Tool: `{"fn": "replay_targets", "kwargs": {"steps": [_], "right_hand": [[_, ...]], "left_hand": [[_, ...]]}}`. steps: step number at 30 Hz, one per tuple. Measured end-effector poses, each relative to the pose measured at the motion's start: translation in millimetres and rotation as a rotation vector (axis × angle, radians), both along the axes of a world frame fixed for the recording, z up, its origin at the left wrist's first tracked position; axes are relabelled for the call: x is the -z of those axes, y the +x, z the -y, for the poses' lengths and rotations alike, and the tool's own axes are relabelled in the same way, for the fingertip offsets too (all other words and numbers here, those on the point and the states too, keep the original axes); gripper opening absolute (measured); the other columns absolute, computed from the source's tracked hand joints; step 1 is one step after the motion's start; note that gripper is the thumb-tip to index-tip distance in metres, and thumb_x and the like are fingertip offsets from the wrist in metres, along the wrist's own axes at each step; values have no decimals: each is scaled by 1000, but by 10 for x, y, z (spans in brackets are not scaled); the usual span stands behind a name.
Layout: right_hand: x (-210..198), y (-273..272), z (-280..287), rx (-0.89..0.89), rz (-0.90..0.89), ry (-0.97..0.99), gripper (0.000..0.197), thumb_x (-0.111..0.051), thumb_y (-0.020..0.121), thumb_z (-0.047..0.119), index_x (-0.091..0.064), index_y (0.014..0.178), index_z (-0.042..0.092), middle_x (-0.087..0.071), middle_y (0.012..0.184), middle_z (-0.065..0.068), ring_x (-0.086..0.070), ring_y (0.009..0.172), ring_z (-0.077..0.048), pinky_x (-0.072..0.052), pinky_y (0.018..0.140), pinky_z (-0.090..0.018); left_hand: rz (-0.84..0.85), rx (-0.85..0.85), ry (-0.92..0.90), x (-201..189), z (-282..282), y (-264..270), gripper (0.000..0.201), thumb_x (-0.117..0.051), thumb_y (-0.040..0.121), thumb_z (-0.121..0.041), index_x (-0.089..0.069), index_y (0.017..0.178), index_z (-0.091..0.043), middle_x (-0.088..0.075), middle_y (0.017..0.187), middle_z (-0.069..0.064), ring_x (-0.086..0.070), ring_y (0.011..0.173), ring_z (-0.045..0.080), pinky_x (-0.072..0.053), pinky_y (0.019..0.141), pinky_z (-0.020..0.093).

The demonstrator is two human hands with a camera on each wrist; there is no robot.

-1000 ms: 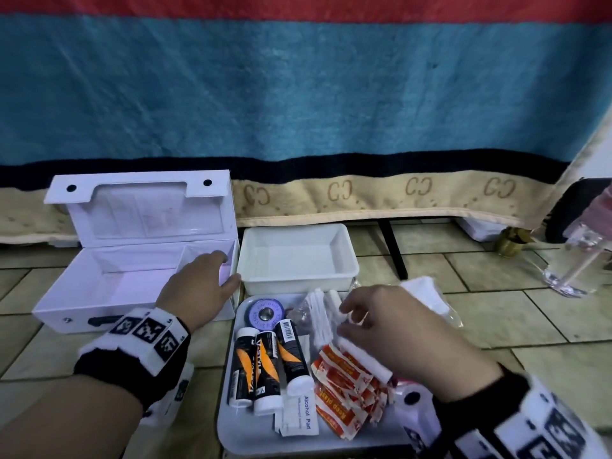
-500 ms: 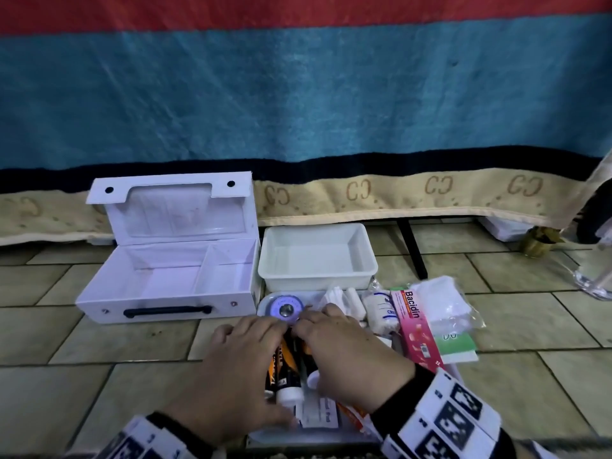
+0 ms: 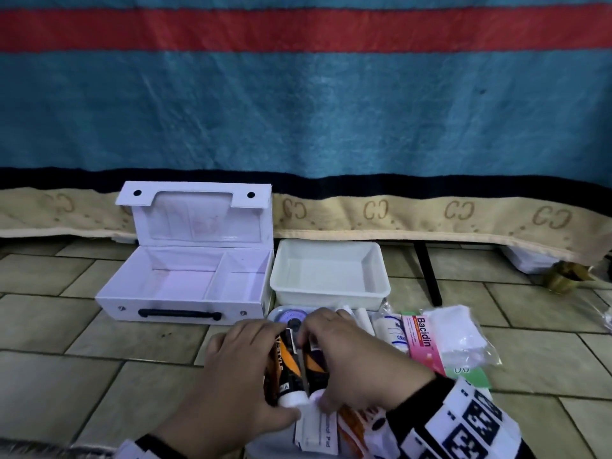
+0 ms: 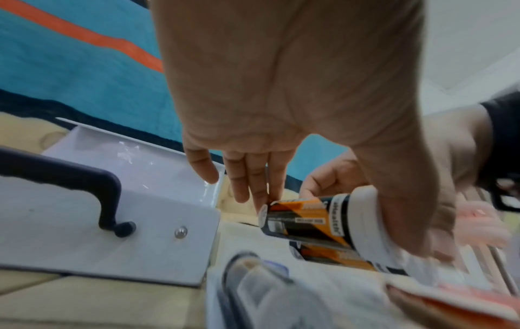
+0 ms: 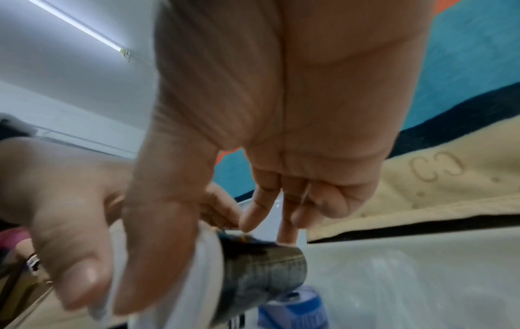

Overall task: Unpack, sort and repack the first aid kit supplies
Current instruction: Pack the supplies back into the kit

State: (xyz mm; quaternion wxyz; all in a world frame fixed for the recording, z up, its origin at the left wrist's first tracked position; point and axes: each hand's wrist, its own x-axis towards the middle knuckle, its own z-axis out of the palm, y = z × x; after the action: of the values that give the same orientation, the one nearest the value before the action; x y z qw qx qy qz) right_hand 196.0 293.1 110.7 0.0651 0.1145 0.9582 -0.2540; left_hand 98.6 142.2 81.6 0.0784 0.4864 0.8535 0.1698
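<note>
Low in the centre of the head view, the left hand (image 3: 245, 366) and right hand (image 3: 347, 362) each close round black-and-orange tubes (image 3: 287, 362) lying on the tray (image 3: 275, 314). The open kit box (image 3: 185, 283) sits empty at centre left. The smooth tubes could slip apart if lifted as one bunch. The left wrist view shows a second tube (image 4: 337, 256) beneath the gripped one; the right wrist view shows a blue tape roll (image 5: 292, 311).

The pink box (image 3: 422, 342) right of the tubes (image 3: 287, 366) reads "Bacidin"; a sachet (image 3: 318, 432) below them reads "Pad"; the blanket (image 3: 458, 210) border repeats "CC".
</note>
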Motion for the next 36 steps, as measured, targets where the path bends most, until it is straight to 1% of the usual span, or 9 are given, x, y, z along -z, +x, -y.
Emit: {"fn": "replay_targets", "kwargs": {"steps": [5,9,13,17,21,24,26,30,36], "right_hand": [[-230,49,-98,10,-131,-164,64,-84,58,23,-45,105,40,-37,115,20,-39,109,-1,-40,85,-13],[-376,-17,-25,77,-239,-331,57,-87,56,30,-50,98,41,-40,112,22,-52,95,5,-44,76,-5],[-406,-277,211,225,-338,-494,55,-86,47,47,-55,93,44,-45,105,25,-58,90,6,-52,78,-16],[-335,-765,527,368,-416,-641,58,-81,42,57,-60,93,39,-57,107,9,-65,89,-9,-55,83,-35],[-268,-1369,904,529,-527,-754,36,-79,62,50,-64,88,29,-65,96,2,-63,76,-2,-49,66,-20],[-164,-1884,1128,656,-598,-955,29,-66,79,42,-65,85,14,-65,82,-1,-61,77,-11,-50,87,-31],[-77,-2173,1207,690,-624,-1150,28,-56,89,32,-61,81,5,-56,77,-8,-54,80,-21,-49,89,-38],[86,-2502,1210,823,-600,-1418,23,-50,91,23,-59,91,2,-53,87,-15,-53,83,-29,-49,82,-42],[288,-2621,1133,907,-503,-1443,31,-55,87,27,-54,104,2,-51,98,-20,-57,92,-39,-55,82,-46]], "left_hand": [[18,-181,76,-222,144,-31,98,-44,42,-80,-19,131,-48,-21,121,-32,-21,126,-1,-25,106,27],[-37,-327,247,-249,299,-248,88,-51,45,-78,-38,125,-44,-38,117,-22,-35,114,7,-34,94,31],[-146,-459,313,-305,559,-712,80,-51,51,-76,-53,119,-34,-50,116,-10,-44,110,16,-43,91,38],[-144,-538,260,-353,782,-1309,84,-46,47,-79,-49,119,-36,-48,114,-9,-42,112,18,-37,94,38],[-175,-470,111,-292,769,-1855,86,-38,48,-83,-45,123,-40,-45,110,-10,-40,111,16,-32,95,36],[-202,-351,-62,-210,727,-2128,77,-47,59,-81,-44,122,-37,-45,116,-7,-37,114,17,-26,91,34],[-191,-296,-153,-157,722,-2245,70,-45,65,-79,-45,118,-33,-45,115,-3,-36,115,19,-27,93,35],[-185,-220,-277,-70,771,-2389,72,-35,72,-80,-46,122,-29,-44,122,2,-30,121,23,-25,96,39],[-183,-115,-327,10,902,-2496,59,-23,89,-66,-58,113,-24,-42,125,-2,-29,122,23,-25,96,42]]}}
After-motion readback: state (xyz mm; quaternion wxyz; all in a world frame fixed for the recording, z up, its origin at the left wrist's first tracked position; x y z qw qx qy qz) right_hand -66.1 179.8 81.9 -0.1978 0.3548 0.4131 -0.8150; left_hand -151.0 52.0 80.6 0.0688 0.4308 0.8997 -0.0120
